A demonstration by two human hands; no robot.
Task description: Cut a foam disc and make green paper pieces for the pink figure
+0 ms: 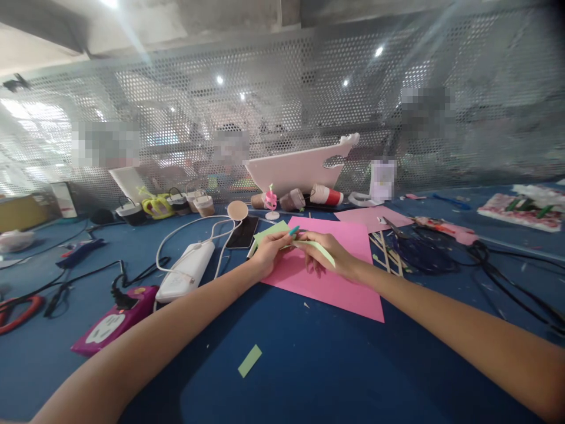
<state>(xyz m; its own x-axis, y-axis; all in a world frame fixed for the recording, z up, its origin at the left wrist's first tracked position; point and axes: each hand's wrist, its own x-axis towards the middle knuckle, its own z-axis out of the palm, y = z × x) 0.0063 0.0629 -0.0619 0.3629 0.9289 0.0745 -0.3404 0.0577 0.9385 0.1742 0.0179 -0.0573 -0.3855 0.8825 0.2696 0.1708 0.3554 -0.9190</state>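
Note:
My left hand (270, 250) and my right hand (324, 252) meet over a pink paper sheet (339, 282) on the blue table. Both pinch a narrow light-green paper strip (318, 249) that runs across my right hand. A teal pen-like tip (293, 231) sticks up between the fingers. A light-green paper piece (269, 231) lies under my left hand's fingers. A small green offcut (249, 360) lies on the table near me.
A white power bank (185, 272) with cable, a black phone (242, 232) and a magenta box (115, 321) lie to the left. Wooden sticks (385, 250) and black cables (441, 253) sit to the right. Paper cups (326, 195) and a white board (300, 168) stand behind.

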